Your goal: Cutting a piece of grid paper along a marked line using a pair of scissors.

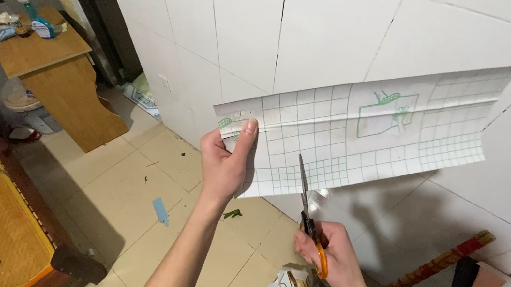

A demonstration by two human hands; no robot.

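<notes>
Against the white wall (350, 24), we are pinching the gridded sheet (362, 131) with our left hand (224, 166), right hand (329, 255) clamping scissors (308, 219), keeping blades along a grid line.

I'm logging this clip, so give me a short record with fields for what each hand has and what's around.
left hand: pinches the left edge of a gridded sheet
right hand: holds orange-handled scissors, blades at the sheet's lower edge
backdrop: white tiled wall
floor: beige tiles with paper scraps
far left: wooden stand with spray bottle
</notes>
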